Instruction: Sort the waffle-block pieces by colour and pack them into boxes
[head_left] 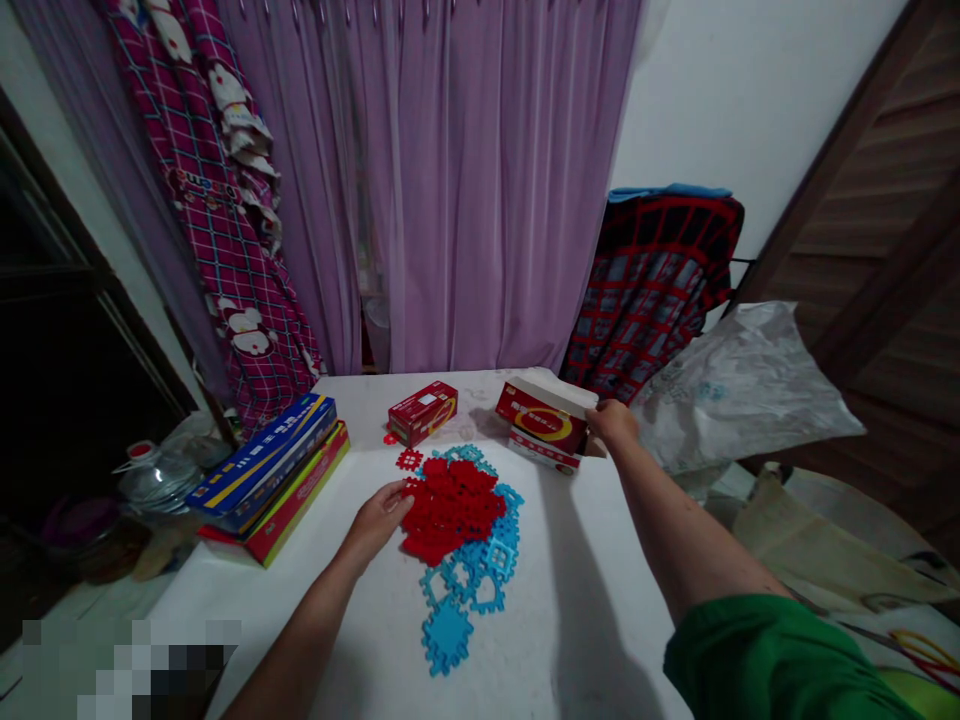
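Note:
On the white table, my right hand grips the right end of a red and white cardboard box, which stands tilted. My left hand is at the left edge of a heap of red plastic interlocking pieces, its thumb and fingers slightly apart and touching the heap. Beneath and around the red heap lie blue interlocking pieces with toothed edges. One blue toothed piece lies nearest to me. A single red piece lies just beyond my left hand.
Behind the heap stands a smaller dark red box. At the table's left edge, a blue box lies on a red and yellow box. A plastic bag and a checked cloth are at the right; purple curtains hang behind.

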